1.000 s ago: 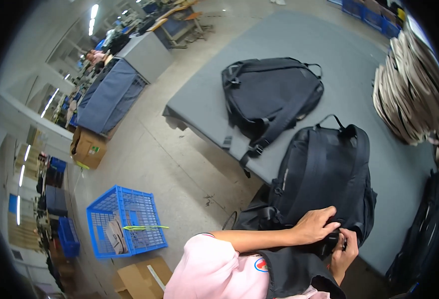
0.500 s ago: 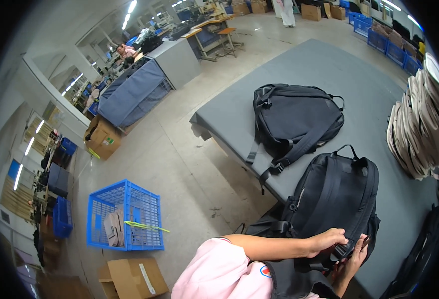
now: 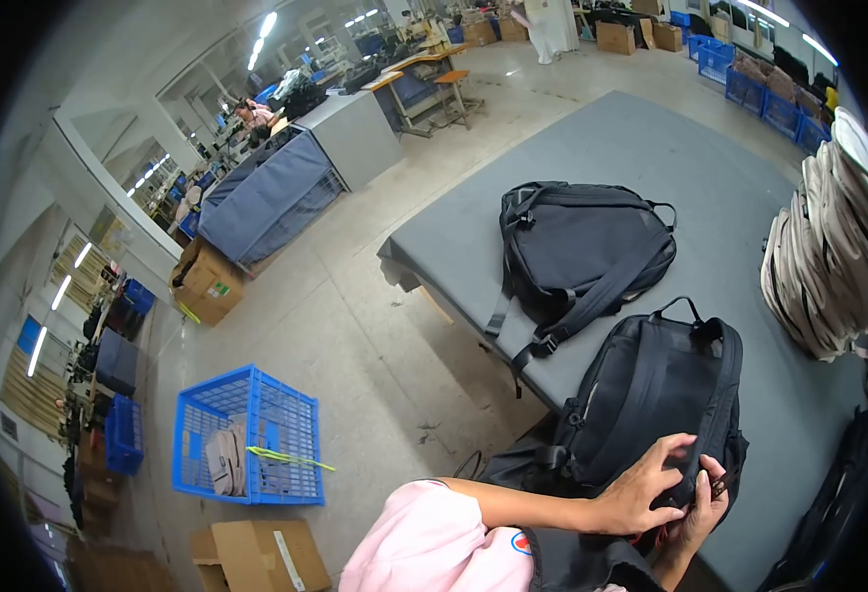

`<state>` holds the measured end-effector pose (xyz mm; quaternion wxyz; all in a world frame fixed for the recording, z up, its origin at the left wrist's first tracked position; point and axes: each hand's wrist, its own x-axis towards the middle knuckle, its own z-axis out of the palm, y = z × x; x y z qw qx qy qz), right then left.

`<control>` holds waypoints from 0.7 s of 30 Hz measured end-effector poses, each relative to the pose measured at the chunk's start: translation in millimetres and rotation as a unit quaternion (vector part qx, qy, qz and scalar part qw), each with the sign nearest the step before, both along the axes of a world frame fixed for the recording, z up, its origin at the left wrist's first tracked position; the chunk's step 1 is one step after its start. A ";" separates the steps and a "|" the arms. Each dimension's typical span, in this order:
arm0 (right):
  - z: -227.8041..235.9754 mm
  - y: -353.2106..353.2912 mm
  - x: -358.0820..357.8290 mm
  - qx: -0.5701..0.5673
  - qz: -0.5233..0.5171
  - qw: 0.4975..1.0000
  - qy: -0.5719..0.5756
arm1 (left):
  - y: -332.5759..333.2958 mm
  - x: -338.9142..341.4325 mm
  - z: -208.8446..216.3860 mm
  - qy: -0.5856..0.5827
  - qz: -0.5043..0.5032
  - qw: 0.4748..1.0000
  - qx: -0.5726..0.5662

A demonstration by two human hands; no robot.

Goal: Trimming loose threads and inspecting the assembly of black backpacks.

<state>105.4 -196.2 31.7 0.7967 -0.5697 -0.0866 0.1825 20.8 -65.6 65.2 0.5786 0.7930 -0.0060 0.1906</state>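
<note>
A black backpack lies on the near side of the grey-covered table, its top handle pointing away from me. My left hand is over its lower end, thumb and fingers apart, with nothing visible between them. Beside it, my right hand has its fingers closed around a dark strap end or buckle at the bag's lower right corner; the exact piece is partly hidden by the fingers. Farther back on the table rests a second black backpack, its straps trailing over the left edge.
A stack of beige fabric pieces stands at the right of the table. Dark items lie near the right rim. On the floor at left are a blue crate and a cardboard box. A person in white stands far back.
My left hand has loosened from the buckle area and its fingers have spread apart. The right hand stays at the bag's lower corner. The view has tilted slightly upward.
</note>
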 end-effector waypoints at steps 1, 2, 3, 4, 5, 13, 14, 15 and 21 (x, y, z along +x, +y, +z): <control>-1.0 1.4 0.7 0.001 0.002 1.000 -0.001 | 1.4 0.2 3.6 -0.120 0.032 0.990 0.061; -1.5 3.5 1.3 0.039 -0.008 0.999 0.010 | 4.1 3.4 1.8 -0.153 0.009 0.984 0.091; -0.6 5.0 1.6 0.077 -0.018 0.997 0.022 | 6.7 5.4 3.5 -0.154 0.012 0.984 0.093; 3.6 5.3 2.6 0.084 -0.006 0.995 0.046 | 10.5 9.0 5.7 -0.182 0.007 0.969 0.167; 4.5 0.4 3.8 0.084 -0.008 0.995 0.046 | 13.1 11.1 8.2 -0.208 0.003 0.948 0.240; 3.8 2.9 -17.8 -0.016 -0.085 0.995 0.043 | 29.9 42.4 -14.9 -0.162 -0.026 0.976 0.145; 12.9 7.0 -19.5 -0.054 -0.103 0.993 0.014 | 32.7 44.0 -16.5 -0.138 -0.035 0.983 0.116; 18.9 7.2 -20.0 -0.093 -0.096 0.990 -0.047 | 33.5 42.4 -14.8 -0.065 -0.061 0.992 0.094; 12.5 -2.0 -3.2 -0.259 -0.116 0.902 -0.326 | 27.8 53.9 -26.2 0.023 -0.182 0.983 -0.001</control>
